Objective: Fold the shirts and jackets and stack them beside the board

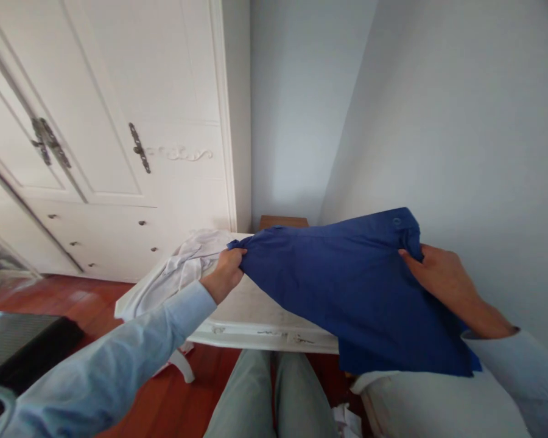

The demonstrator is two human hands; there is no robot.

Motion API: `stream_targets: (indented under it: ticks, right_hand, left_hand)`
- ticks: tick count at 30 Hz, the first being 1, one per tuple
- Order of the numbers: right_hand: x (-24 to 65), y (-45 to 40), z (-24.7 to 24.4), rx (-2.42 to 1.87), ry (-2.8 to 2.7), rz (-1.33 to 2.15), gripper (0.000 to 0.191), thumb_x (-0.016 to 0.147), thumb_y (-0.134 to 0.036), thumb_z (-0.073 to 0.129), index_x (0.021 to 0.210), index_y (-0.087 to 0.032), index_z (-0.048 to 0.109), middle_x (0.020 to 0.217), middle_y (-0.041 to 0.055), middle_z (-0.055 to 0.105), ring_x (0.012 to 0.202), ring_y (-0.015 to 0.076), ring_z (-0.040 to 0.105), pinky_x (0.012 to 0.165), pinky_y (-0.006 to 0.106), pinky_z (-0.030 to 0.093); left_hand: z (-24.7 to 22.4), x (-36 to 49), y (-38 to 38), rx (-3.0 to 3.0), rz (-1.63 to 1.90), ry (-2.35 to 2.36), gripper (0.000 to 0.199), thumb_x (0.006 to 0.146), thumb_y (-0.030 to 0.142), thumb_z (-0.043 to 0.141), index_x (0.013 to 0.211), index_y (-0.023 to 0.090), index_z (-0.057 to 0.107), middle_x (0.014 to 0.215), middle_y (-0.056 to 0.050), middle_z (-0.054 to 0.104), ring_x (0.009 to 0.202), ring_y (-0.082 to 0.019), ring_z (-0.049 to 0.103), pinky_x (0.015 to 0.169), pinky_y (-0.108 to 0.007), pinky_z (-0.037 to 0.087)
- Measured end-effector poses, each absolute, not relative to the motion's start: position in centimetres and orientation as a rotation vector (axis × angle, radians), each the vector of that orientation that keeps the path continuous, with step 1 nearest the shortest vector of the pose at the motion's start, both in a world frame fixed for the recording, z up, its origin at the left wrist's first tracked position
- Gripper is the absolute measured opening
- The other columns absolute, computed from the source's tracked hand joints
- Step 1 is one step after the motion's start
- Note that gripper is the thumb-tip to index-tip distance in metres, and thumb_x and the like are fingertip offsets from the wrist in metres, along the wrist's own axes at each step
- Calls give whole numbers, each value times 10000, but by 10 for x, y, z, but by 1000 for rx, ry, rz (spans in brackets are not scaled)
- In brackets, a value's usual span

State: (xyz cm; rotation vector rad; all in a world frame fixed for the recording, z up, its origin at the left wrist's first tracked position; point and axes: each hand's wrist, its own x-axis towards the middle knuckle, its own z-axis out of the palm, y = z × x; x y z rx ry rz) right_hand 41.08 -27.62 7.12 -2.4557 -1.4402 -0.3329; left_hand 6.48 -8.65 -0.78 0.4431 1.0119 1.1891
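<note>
A dark blue garment (329, 267) is stretched between my two hands above a white table (251, 304). Its band-like upper edge carries a round button near the right end; whether it is shorts or a skirt I cannot tell. My left hand (228, 271) pinches a bunched corner of the cloth at its left end. At the other end, my right hand (442, 277) grips the garment just below the button, some fingers hidden behind the fabric. The lower part hangs over the table's front edge at the right. A crumpled white cloth (178, 274) lies on the table's left side.
Behind the table's left side rises a white wardrobe (178, 91) with metal handles. A brown wooden object (283, 221) stands by the back wall. At lower right is a pale rounded surface (420, 401); a black, grey-topped item (27, 347) sits low on the left.
</note>
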Motion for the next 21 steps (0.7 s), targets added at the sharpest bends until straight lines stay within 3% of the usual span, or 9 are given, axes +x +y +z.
stream_targets:
  ticks: [5,10,15,21]
  right_hand:
    - [420,-363,52,-2520,-1142,-428,260,932,-337,494,773,-220,662,618,117,660,591,288,628,569,340,350]
    - [420,-417,34,-2509,-850,-404,252,897,-406,487,769,-267,654,622,126,654,579,321,622,569,376,368]
    - [411,-431,28,-2549,-610,-408,409,907,-466,422,1014,-210,723,594,101,626,540,293,590,578,366,371]
    - [406,-402,26,-2513,-352,-516,426,903,-502,441,891,-191,732,534,90,587,506,260,556,558,344,358]
  left_hand:
    - [-1,142,-72,531,960,976,324,740,-113,521,906,119,675,645,-40,675,588,-183,698,642,-324,636]
    - [-1,231,-56,663,791,969,264,709,-136,565,790,91,670,672,-88,679,559,-207,680,642,-370,621]
    - [-4,303,-34,775,690,970,244,717,-115,603,798,101,681,651,-65,661,565,-194,668,645,-351,608]
    - [13,368,21,934,639,1003,228,725,-16,688,917,107,698,626,-44,649,587,-205,670,592,-328,591]
